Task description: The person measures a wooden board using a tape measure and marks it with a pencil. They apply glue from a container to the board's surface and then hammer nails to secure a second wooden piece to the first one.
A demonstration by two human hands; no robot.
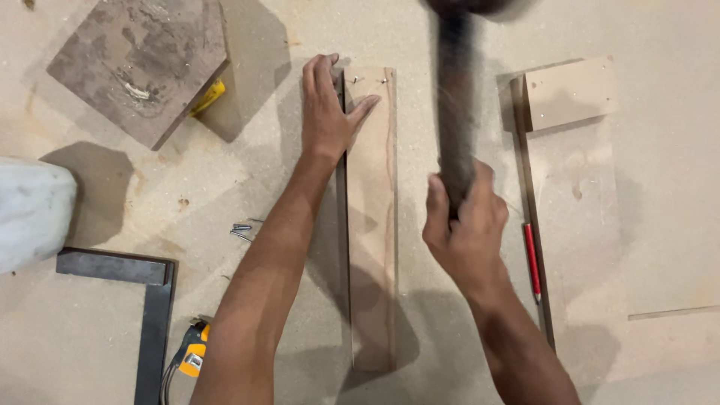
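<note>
Raised closest to the lens, the dark, motion-blurred hammer handle (455, 112) stands up out of the right hand (466, 225), whose grip is wrapped tight around its lower end; the head is cut off by the top edge of the view. Beneath everything spreads the pale fibreboard table (660, 225). Just left of that grip lies the long, narrow brown wooden board (371, 217), running away from the person, with a thin dark strip set on edge along its left side. The left hand (326, 105) rests flat at the board's far end, fingers closed together and thumb laid across the face, pinning board and strip without clasping anything. Two small nails (369, 79) stand in the board just beyond that thumb, heads proud.

Right of the hammer grip sit a small pale wooden block (570, 91), a thin dark strip running toward the person and a red pencil (532, 259). Left of the bracing hand are a worn dark square board (142, 64), a black steel square (154, 300), a yellow tape measure (193, 352) and a few loose nails (241, 231).

By the look of it, this is the top of a nailing swing; the coming blow calls for a square strike on a nail head, well clear of the thumb.
</note>
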